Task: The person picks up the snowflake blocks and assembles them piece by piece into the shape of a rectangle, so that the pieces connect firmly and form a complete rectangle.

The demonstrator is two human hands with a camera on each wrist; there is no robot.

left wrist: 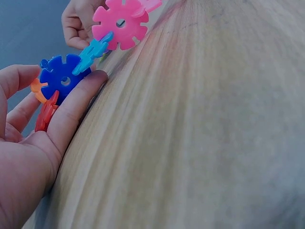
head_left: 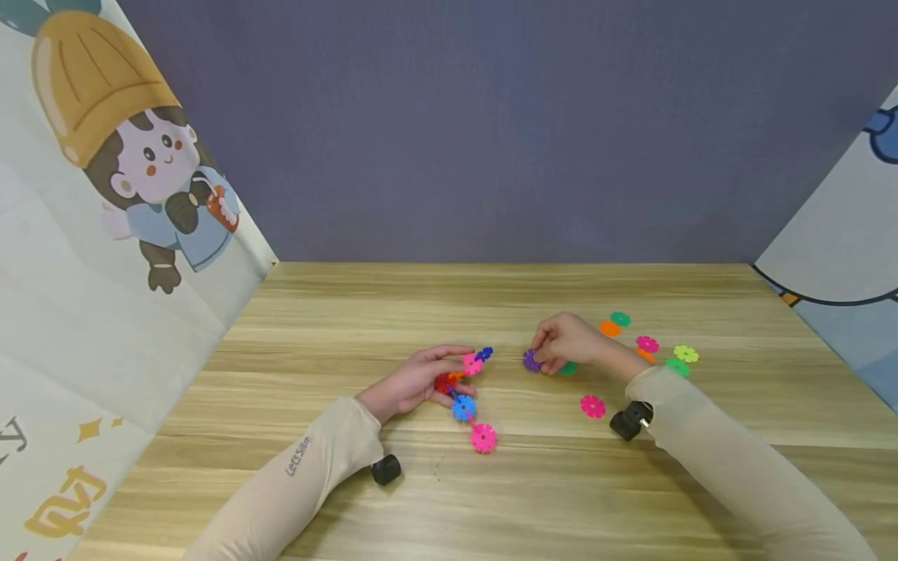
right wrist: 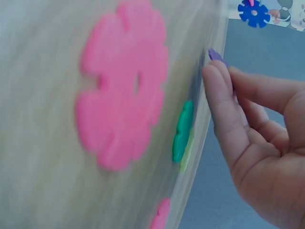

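My left hand [head_left: 414, 382] holds a chain of joined snowflake discs [head_left: 468, 393] in a curled grip, fingers wrapped about its upper end where red and orange discs sit against the palm; the chain lies on the table [head_left: 435, 499] in front of me, running from a dark blue disc [head_left: 484, 353] through a pink and a light blue disc to a pink disc [head_left: 483, 438] at its near end. In the head view I count about six discs in the chain, though those inside my fingers are partly hidden. My right hand [head_left: 568, 343] pinches a single purple disc [head_left: 531, 360] in a narrow grip, fingertips closed on its edge, just right of the chain and apart from it. A green disc [head_left: 568, 368] lies touching that hand. Further right, loose discs rest flat on the table: two pink [head_left: 592, 406], two orange [head_left: 609, 328], two more green [head_left: 620, 318] and one yellow-green [head_left: 685, 354]. No container is in view. My left sleeve [head_left: 298, 483] bears the lettering "Let's Slim". A cartoon-printed cloth [head_left: 105, 234] hangs at the left, with yellow characters I cannot read.
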